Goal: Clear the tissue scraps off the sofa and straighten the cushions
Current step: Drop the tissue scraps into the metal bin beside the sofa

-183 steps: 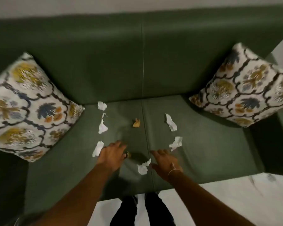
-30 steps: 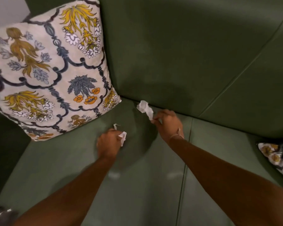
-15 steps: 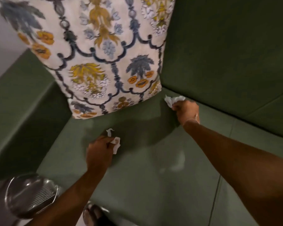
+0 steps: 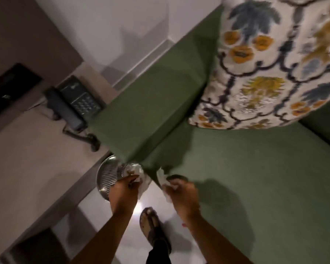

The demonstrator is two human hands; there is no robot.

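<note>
Left hand (image 4: 125, 189): closed on a wad of tissue scraps (image 4: 139, 173), held directly over the metal bin (image 4: 108, 175). I judge the placement deliberate: the drop will fall inside the rim.

Right hand (image 4: 180, 193): closed on a second tissue wad (image 4: 162, 177), level with the front corner of the sofa (image 4: 255, 168), just beside the bin but not over it. I take it to be waiting its turn, since the left hand occupies the opening.

Metal bin: round, shiny, ribbed inside, standing on the floor (image 4: 154, 199) tight against the sofa's arm, between the sofa and a low worktop (image 4: 27, 159). White scraps appear to lie in it already; blur prevents a count.

Sofa seat: green, and I see no scraps on the part in view. The rest of the seat is out of frame.

Patterned cushion (image 4: 274, 73): leaning in the sofa's corner against arm and back, tilted; straightening not yet done.

Sandalled foot (image 4: 151, 225): on the pale floor between the forearms.

Telephone (image 4: 72, 103): dark, corded, on the worktop beside the sofa arm; no part in the task.
</note>
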